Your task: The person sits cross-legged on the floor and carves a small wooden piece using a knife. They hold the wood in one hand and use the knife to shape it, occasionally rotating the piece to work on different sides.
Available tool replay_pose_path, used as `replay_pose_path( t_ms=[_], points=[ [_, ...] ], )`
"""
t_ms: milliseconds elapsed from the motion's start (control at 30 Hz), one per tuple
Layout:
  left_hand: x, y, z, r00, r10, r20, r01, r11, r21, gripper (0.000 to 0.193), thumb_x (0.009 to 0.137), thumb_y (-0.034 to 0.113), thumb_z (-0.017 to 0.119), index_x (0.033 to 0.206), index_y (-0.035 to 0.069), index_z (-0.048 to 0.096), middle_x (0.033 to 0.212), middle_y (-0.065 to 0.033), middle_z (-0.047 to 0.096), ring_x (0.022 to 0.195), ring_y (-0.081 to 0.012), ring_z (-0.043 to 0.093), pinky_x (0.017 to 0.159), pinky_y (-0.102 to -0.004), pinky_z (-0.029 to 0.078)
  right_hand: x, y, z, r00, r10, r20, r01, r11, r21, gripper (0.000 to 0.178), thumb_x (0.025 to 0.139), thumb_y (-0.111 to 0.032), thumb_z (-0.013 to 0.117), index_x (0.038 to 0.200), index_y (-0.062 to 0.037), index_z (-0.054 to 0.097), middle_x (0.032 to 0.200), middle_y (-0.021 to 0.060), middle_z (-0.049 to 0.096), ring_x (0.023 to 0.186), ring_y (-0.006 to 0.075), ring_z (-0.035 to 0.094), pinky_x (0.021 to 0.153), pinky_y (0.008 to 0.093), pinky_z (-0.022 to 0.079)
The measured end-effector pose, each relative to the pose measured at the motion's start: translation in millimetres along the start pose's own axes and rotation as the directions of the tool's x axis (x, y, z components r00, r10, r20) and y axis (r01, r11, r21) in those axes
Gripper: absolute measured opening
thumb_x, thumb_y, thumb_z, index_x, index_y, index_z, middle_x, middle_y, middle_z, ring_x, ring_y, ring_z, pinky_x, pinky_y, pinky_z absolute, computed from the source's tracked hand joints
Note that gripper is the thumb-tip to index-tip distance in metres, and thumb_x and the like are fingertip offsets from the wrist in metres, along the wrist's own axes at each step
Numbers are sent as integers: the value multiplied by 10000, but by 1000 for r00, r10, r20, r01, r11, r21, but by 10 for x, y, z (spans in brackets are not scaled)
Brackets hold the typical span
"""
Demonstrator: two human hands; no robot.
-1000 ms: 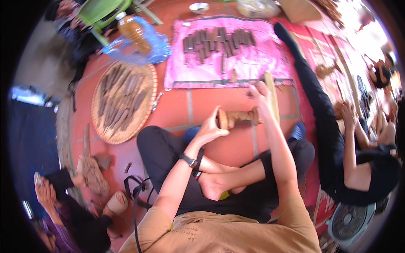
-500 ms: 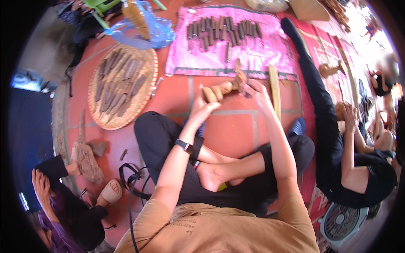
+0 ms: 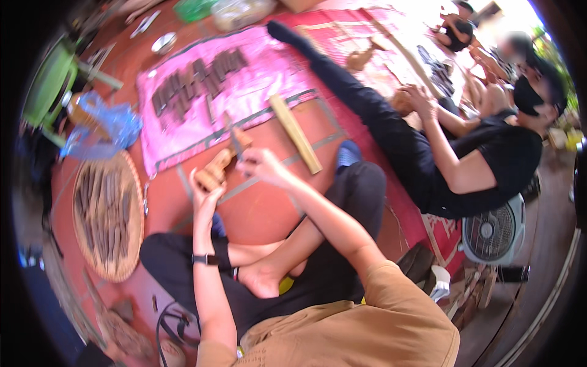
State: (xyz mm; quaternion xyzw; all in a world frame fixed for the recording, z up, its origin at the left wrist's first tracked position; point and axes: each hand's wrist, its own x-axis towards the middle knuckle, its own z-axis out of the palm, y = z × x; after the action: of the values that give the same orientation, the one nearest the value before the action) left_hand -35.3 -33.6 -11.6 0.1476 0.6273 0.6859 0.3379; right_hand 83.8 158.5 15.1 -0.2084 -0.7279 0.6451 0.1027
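A carved light-brown wooden figure (image 3: 215, 169) is held in my left hand (image 3: 206, 194), with the fingers wrapped round its lower part. My right hand (image 3: 262, 164) is closed on a slim dark tool (image 3: 236, 144), which lies across the upper end of the figure; its exact kind is hard to make out. Beyond my hands, a pink cloth (image 3: 257, 79) bears several dark-handled tools (image 3: 199, 79) with thin shiny ends. A round woven tray (image 3: 136, 202) to the left holds several more dark stick-like tools (image 3: 105, 214).
A pale wooden bar (image 3: 296, 134) lies on the red tiles right of my hands. A co-worker in black (image 3: 489, 153) sits at right, one leg stretched along the cloth, hands on a wooden piece. A fan (image 3: 492, 229), blue plastic bag (image 3: 110, 125) and green chair (image 3: 49, 88) stand around.
My view has swung to the right, so the cloth and tray appear further left. The wooden figure stays in my left hand, with my right hand still close beside it.
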Motion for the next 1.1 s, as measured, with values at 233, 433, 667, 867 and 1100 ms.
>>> replay_pose_path(
  t_ms=[233, 433, 667, 867, 1100],
  points=[
    [-197, 264, 275, 987, 154, 38, -158, 957, 243, 1006, 682, -149, 691, 1516, 140, 208, 1454, -134, 328, 1345, -274, 414, 1075, -388, 413, -121, -208, 8, 987, -121, -105, 116, 992, -44, 205, 812, -172, 763, 808, -13, 635, 700, 71, 692, 656, 170, 665, 619, 341, 492],
    [-281, 240, 335, 969, 75, 236, -137, 957, 256, 1020, 659, -157, 713, 1500, 150, 225, 1446, -128, 328, 1371, -263, 386, 1113, -395, 382, 13, -14, 47, 969, -193, -152, 222, 954, 202, 231, 826, -177, 766, 850, -3, 616, 737, 96, 685, 683, 171, 642, 616, 363, 486],
    [-311, 311, 345, 949, -29, 313, -52, 968, 246, 983, 696, -36, 784, 1488, 160, 236, 1435, -114, 330, 1346, -265, 394, 1106, -386, 367, -80, -131, -14, 995, -89, -40, 86, 993, -75, 182, 875, -149, 725, 905, -17, 603, 766, 50, 655, 724, 124, 607, 651, 326, 488],
    [-251, 287, 325, 969, -105, 224, 71, 985, 158, 774, 828, 111, 751, 1456, 175, 302, 1396, -133, 403, 1302, -259, 441, 1027, -376, 429, -58, -111, 32, 992, -115, -42, 110, 989, -96, 170, 842, -149, 734, 865, -23, 621, 736, 78, 660, 697, 179, 633, 654, 355, 493],
    [-194, 123, 322, 964, -167, 205, 134, 977, 166, 986, 803, 91, 749, 1569, 82, 128, 1446, -197, 389, 1320, -303, 447, 1047, -400, 431, -170, -275, 13, 967, -245, -74, 219, 940, -261, 188, 822, -132, 737, 913, -23, 615, 747, 138, 667, 696, 272, 661, 654, 401, 496]
  ],
)
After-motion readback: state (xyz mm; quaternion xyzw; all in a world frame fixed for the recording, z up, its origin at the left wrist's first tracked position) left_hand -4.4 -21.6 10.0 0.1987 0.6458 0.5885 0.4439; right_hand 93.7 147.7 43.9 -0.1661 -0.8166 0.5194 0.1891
